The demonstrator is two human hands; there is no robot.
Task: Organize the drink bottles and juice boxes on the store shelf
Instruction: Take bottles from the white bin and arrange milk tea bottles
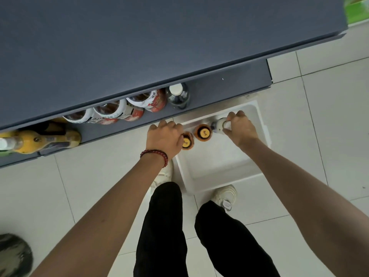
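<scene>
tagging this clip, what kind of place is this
Most likely a shop aisle: a dark shelf unit stocked with rows of drink bottles, a tiled floor, and a white crate of bottles being unpacked.

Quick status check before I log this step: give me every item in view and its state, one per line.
Left hand: closed on an orange-capped bottle in the bin.
Right hand: gripping a white-capped bottle.
Middle orange-capped bottle: upright, untouched.
White bin: on the floor, mostly bare.
Red-labelled bottles: upright on the lower shelf.
Yellow bottle: on the shelf, orientation unclear.
</scene>
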